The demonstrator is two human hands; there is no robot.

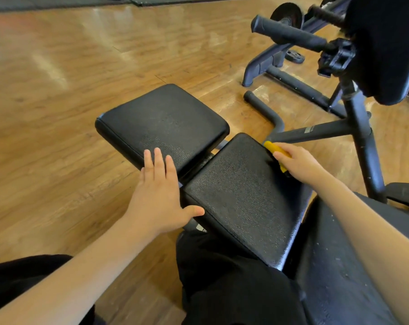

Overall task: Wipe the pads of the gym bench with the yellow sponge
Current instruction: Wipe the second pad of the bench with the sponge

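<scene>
Two black pads of the gym bench lie side by side below me: a left pad [166, 118] and a right pad [241, 191], both with a speckled sheen. My right hand [299, 164] grips the yellow sponge [275, 148] and presses it against the right pad's far right edge. My left hand [160, 195] rests flat with fingers spread on the near edge of the left pad, its thumb reaching toward the right pad. Most of the sponge is hidden under my fingers.
A large black upright pad [386, 43] on a dark steel frame [362, 141] stands at the right. A foam-covered handle [290, 34] sticks out left from it. Weight plates [286, 15] sit behind. A curved bar [266, 111] lies low over the wooden floor [58, 90]. Black mats line the far edge.
</scene>
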